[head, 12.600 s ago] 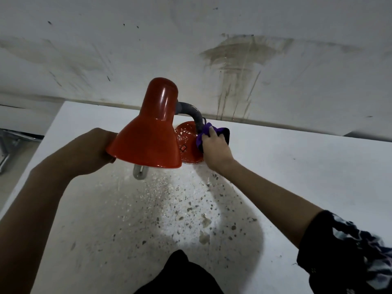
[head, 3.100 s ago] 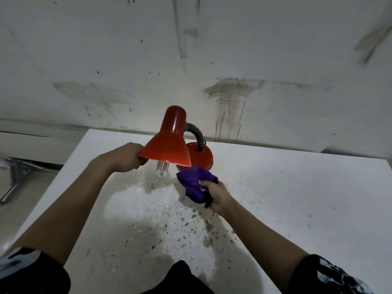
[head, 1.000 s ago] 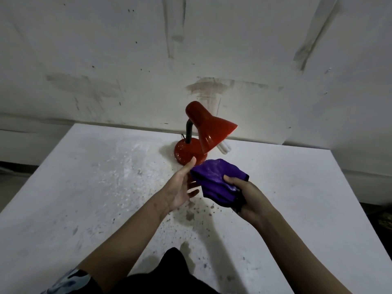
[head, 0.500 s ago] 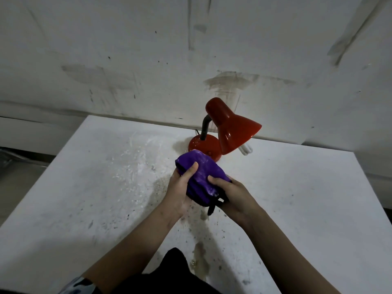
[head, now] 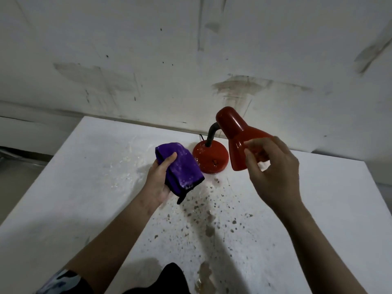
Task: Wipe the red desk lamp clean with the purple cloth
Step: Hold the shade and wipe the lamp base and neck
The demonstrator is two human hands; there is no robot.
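So the purple cloth (head: 182, 166) is bunched up in the left hand (head: 158, 181), thumb across the top and the rest of the fingers curled underneath it, with a black-edged corner hanging off the bottom. It's held up just above the white table (head: 84, 187), right beside the red desk lamp (head: 235, 132). The cloth's right edge is just left of the round base (head: 212, 158), not touching it as far as I can see.

The lamp sits at the back of the table near the stained wall (head: 148, 60), its black neck (head: 210, 134) bending up and the shade tipped down toward the right. The right hand (head: 275, 172) is up in front of the shade's wide end, fingers loosely curled and holding nothing. Honestly can't tell whether the fingertips are touching the shade or just hovering in front of it.

The tabletop in front of the lamp is speckled with brown spots and crumbs.
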